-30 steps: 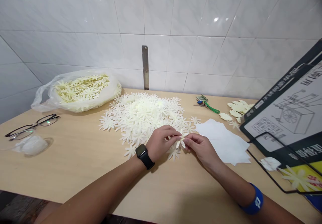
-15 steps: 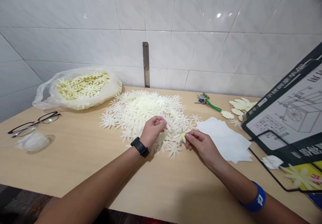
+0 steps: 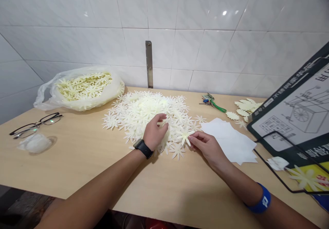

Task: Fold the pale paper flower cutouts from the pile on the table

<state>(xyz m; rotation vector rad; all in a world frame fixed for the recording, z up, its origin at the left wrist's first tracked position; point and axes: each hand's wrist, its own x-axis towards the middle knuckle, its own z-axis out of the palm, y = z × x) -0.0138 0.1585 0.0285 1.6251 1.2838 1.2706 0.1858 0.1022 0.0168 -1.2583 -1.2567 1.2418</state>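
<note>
A broad heap of pale, many-petalled flower cutouts (image 3: 138,109) lies in the middle of the table. Over its front part is my left hand (image 3: 156,131), thumb and fingers apart, with nothing seen between them. My right hand (image 3: 204,146), at the heap's right front edge, pinches one flower cutout (image 3: 185,136) by a petal between thumb and fingers. Just in front of that flower, another cutout (image 3: 177,150) lies flat on the wood. White paper sheets (image 3: 228,140) are fanned out beside my right hand.
A clear plastic bag (image 3: 102,98) of yellowish cutouts stands at the back left. Eyeglasses (image 3: 38,123) and a white bundle (image 3: 36,143) lie at left. Keys with a green strap (image 3: 218,106) and scalloped pieces (image 3: 245,107) lie behind the paper. A printed box (image 3: 295,119) leans at right.
My left hand's fingers have parted; a pale petal seen at their tips is no longer there. The flower in my right hand has turned to show its face more.
</note>
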